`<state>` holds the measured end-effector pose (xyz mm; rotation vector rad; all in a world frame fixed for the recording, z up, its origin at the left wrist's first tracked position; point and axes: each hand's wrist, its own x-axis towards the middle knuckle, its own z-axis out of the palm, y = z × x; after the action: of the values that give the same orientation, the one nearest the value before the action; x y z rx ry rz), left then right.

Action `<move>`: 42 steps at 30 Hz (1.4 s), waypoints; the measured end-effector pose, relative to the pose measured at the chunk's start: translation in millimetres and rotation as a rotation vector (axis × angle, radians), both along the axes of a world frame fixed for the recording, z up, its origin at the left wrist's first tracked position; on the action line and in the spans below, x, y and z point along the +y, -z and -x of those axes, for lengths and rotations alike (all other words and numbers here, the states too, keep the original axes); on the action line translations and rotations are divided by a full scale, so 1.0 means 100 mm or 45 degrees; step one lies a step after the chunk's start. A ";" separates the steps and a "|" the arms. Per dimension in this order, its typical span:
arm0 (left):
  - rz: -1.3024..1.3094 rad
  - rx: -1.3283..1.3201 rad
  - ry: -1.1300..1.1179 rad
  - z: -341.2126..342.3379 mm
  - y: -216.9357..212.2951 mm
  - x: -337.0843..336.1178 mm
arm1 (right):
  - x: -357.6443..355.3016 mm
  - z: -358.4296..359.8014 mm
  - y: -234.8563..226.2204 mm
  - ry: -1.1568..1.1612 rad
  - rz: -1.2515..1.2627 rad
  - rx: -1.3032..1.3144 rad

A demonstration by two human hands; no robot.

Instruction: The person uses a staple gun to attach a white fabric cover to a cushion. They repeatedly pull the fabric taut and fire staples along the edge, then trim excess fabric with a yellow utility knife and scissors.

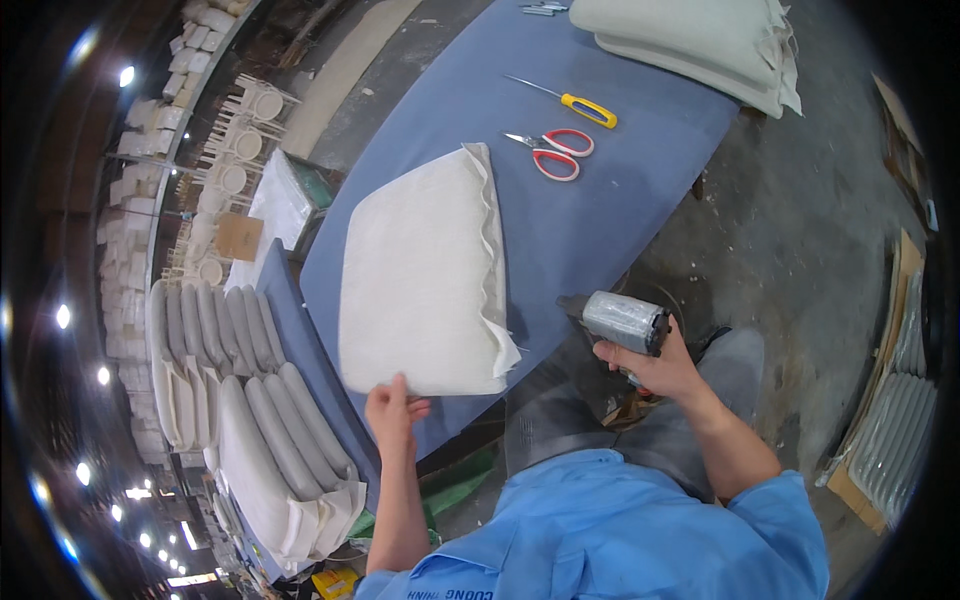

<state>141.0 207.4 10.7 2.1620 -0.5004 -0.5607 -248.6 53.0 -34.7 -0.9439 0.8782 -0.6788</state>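
Note:
A pale, off-white padded seat cushion (420, 270) lies on the blue-covered table (620, 215). Its fabric is loose and wavy along the right edge, with a frayed corner near me. At the cushion's near edge is my left hand (394, 412), one digit on top and the others curled at the rim, closed on it. My right hand (660, 365) grips a staple gun (622, 322) wrapped in clear plastic. The gun's dark nose points left, over the table's near right edge and apart from the cushion. Its lower handle is partly hidden by my fingers.
Red-handled scissors (562, 154) and a yellow-handled screwdriver (590, 110) lie beyond the cushion. More cushions (690, 40) are stacked at the table's far end. Rows of grey-and-white cushions (285, 430) stand at left. Plastic-wrapped pads (895, 440) rest on the right.

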 end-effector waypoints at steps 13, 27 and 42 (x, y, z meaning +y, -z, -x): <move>-0.303 -1.377 0.905 1.35 0.26 -0.76 | 0.20 0.34 0.11 0.235 0.114 -0.256; -0.406 -1.088 1.101 1.28 -0.23 -0.79 | 0.11 0.41 0.30 0.242 0.061 -0.245; -0.292 -0.826 1.287 0.74 0.08 -1.11 | 0.05 0.11 0.32 0.032 0.242 -0.216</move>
<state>66.7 96.5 2.6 2.1607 -2.0131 -0.4137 -259.9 58.1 -67.0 -1.0296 0.6846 -0.8623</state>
